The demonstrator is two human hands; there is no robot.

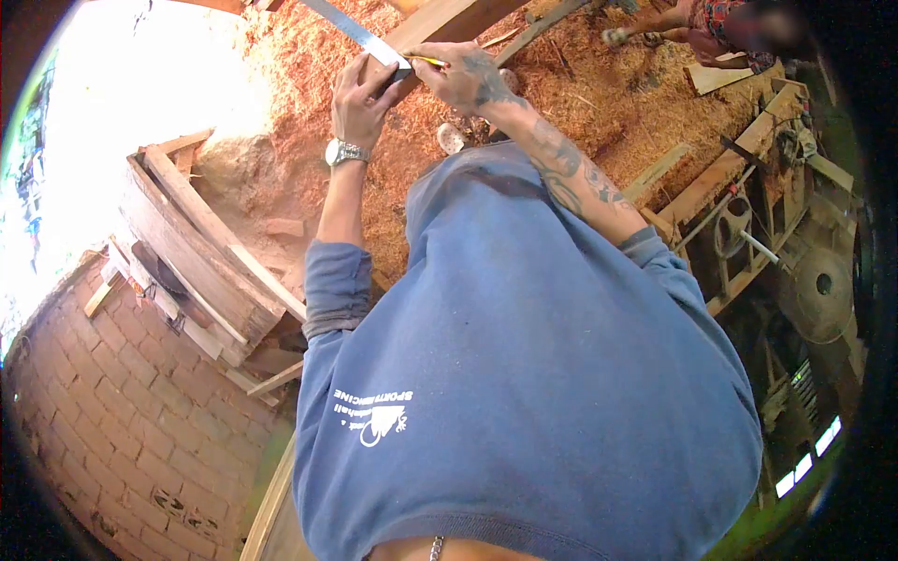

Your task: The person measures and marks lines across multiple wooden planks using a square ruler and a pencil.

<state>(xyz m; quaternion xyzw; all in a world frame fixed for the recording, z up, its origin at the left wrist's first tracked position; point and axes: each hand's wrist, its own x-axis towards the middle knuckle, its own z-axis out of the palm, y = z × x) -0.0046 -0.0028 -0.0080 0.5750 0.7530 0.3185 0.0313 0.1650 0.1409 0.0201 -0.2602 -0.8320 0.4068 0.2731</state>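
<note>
Left hand: the person's left hand [360, 105], partly curled, has its thumb and fingers set apart about the near end of the blade and holds it against the wood.
Right hand: the person's right hand [458, 77], below which the forearm is tattooed, is closed in a writing grip on a slim yellow pencil [430, 61].
Blade: a straight, silver metal blade [351, 26] with a dark end block [400, 73] lies at the edge of the timber, its far part reaching to the upper border of the view.
Timber: a thick, squared, light-brown wooden beam [454, 23] runs obliquely beneath both hands; the pencil's point is directed at the dark end block, though contact cannot be told.
Wrist and clothing: a silver metal wristwatch [346, 151] encircles the left wrist; a blue long-sleeved sweatshirt [533, 346] with white print covers the torso.
Ground: reddish-orange sawdust [580, 107] surrounds the beam.
Left side: long, rough wooden planks [192, 238] stand near a reddish brick wall [140, 411].
Right side: a spoked metal wheel [732, 226] adjoins a wooden frame [716, 178].
Upper right: another person in red plaid clothing [709, 14] is well apart from the beam.
</note>
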